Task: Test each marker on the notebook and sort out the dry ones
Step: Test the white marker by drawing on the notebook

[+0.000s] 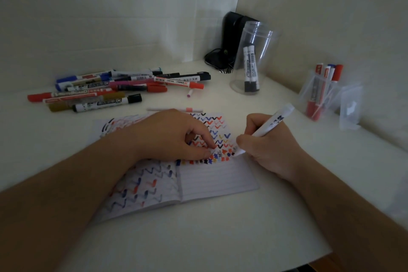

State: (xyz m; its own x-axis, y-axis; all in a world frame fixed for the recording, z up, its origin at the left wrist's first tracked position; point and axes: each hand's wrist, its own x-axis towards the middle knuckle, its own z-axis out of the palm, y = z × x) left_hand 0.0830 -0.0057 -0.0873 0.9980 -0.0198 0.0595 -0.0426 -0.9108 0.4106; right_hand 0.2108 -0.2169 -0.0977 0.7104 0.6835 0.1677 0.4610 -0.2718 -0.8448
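- Right hand (268,150) grips white marker (272,122), tip at notebook (218,180) page edge.
- Left hand (174,137), fingers curled, presses the page.
- Marker pile (114,88) behind notebook.

The notebook (198,181) lies open and flat on the white table, full of red, blue and black zigzags and ticks. One page corner is curled up. A white marker (272,122) leans over that page, its top end pointing to 1 o'clock; its tip is hidden, so it may be touching the paper. A pile of markers (114,88) lies at 11 o'clock from the notebook.
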